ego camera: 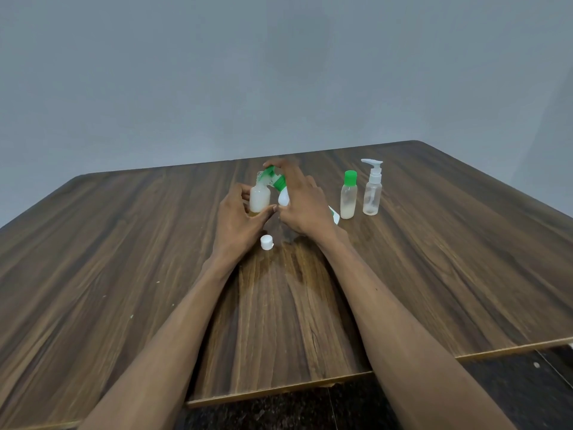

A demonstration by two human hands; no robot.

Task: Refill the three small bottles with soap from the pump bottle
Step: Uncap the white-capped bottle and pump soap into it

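small bottle (259,198) light, likely slick, tippy | left hand (238,221) gripping low on body | right hand (302,203) clamped on tilted pump bottle (282,193), pressing head

Both forearms bare, reaching forward side by side, converging toward middle of view. Left hand (238,218) back up, thumb and fingers (240,190) curled round small upright bottle (259,198). Right hand (302,201) back up, slightly higher, wrapped over tilted green-topped pump bottle (282,193), forefinger extended on its head. Thumb tips almost meet.
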